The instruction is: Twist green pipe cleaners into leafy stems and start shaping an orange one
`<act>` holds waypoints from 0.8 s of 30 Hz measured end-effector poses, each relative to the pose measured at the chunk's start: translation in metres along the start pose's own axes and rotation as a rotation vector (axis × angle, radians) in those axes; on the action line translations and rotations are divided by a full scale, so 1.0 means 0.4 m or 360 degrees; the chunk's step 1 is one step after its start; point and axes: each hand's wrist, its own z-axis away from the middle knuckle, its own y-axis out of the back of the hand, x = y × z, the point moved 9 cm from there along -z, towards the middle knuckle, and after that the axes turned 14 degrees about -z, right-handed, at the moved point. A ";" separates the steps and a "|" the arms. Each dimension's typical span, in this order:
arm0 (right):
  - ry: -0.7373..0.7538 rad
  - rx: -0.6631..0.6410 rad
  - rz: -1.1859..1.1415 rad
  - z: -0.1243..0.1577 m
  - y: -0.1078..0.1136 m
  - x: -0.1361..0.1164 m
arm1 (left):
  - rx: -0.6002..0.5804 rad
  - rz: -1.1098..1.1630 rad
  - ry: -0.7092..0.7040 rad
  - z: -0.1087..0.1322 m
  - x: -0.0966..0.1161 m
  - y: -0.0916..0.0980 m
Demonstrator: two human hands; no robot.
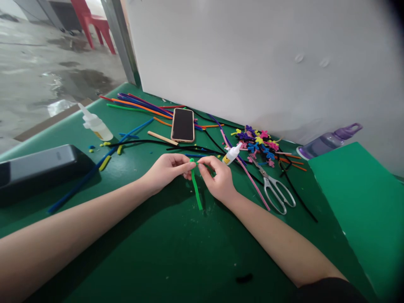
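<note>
My left hand and my right hand meet over the green table. Both pinch the top end of a green pipe cleaner, whose free end hangs down toward me and touches the table. The fingers of both hands are closed on it. A small white glue bottle lies just beyond my right hand. Black and blue pipe cleaners lie right behind both hands.
A phone lies face up near the white wall. Loose coloured pipe cleaners fan out at the back left. A larger glue bottle, a dark box, scissors, a heap of small pipe-cleaner figures, a purple bottle and a raised green block surround the hands.
</note>
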 end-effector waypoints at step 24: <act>-0.0093 0.0069 -0.0015 0.003 0.010 0.016 | 0.0134 -0.0141 -0.0062 0.008 0.013 0.014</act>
